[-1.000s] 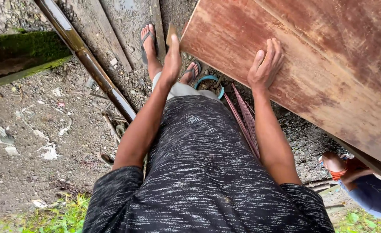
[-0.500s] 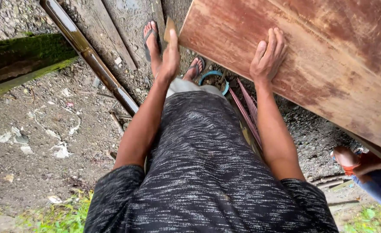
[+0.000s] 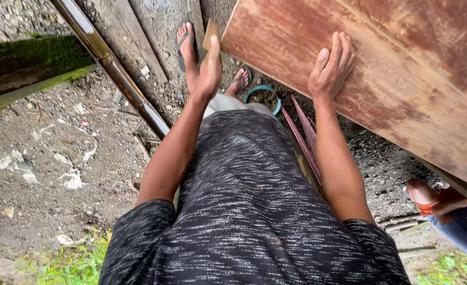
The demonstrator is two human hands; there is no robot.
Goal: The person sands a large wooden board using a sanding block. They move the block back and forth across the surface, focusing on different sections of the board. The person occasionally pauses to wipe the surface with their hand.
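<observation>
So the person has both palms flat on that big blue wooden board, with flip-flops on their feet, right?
Not quite: the board is reddish-brown, not blue. The head view shows the right hand flat on it and the left hand at its corner edge, flip-flops on the feet.

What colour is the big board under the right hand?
Reddish-brown, with worn paler patches, seen in the head view: the board under the right hand.
</observation>
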